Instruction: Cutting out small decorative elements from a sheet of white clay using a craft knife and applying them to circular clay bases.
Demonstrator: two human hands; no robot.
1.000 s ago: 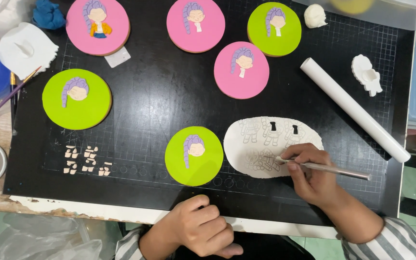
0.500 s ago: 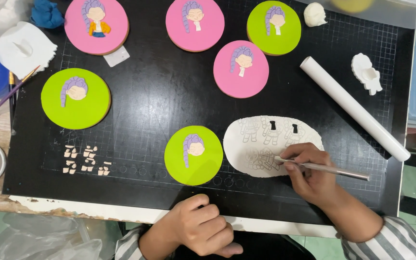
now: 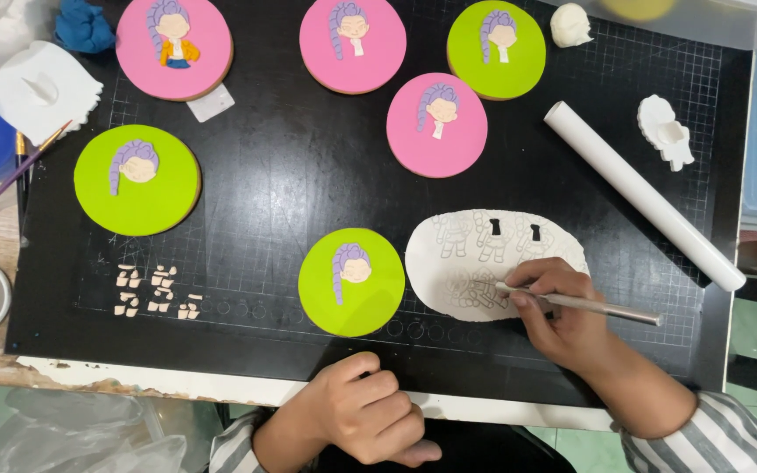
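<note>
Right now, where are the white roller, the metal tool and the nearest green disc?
white roller point(image 3: 641, 194), head view, mid-length of the tube.
metal tool point(image 3: 606, 307), head view, bare shaft.
green disc point(image 3: 378, 302), head view, plain green face.

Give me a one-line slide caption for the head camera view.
Right hand works a thin metal tool over a rolled white sheet on a black cutting mat; left hand rests nearby.

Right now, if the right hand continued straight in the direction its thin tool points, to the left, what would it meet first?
The right hand holds the metal tool with its tip on the white rolled sheet. Going on leftward, it would probably reach the near green disc first, just past the sheet's edge.
</note>
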